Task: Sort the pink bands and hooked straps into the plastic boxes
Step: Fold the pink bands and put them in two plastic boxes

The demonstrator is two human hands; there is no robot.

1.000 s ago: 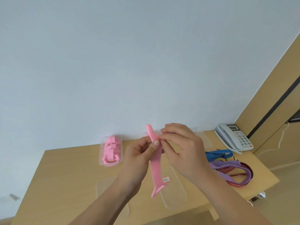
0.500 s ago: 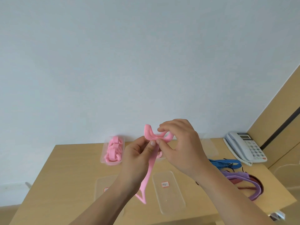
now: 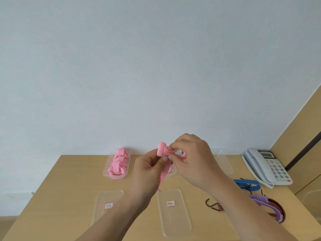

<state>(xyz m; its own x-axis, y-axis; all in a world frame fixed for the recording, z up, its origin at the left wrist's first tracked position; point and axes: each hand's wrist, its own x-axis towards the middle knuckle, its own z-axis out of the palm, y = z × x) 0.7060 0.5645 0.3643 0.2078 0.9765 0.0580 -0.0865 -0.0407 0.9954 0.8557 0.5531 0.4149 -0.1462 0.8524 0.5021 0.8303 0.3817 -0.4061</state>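
Both hands are up above the wooden table [image 3: 52,197], the left hand [image 3: 147,169] and right hand [image 3: 192,160] pinching one pink band [image 3: 162,151], its tail dangling down. Behind sits a clear box of pink bands [image 3: 118,164]; blue straps [image 3: 246,183] and a telephone [image 3: 267,166] lie right.

Counted at lower centre: one left hand [image 3: 147,169], one right hand [image 3: 192,162], one held band [image 3: 162,151], three boxes [image 3: 105,173] and two labelled lids [image 3: 173,223]. At lower right, one phone [image 3: 265,167], one blue strap [image 3: 246,182], one purple strap [image 3: 258,200] and one red strap [image 3: 276,204] are counted. The boxed bands [image 3: 118,162] cannot be counted.
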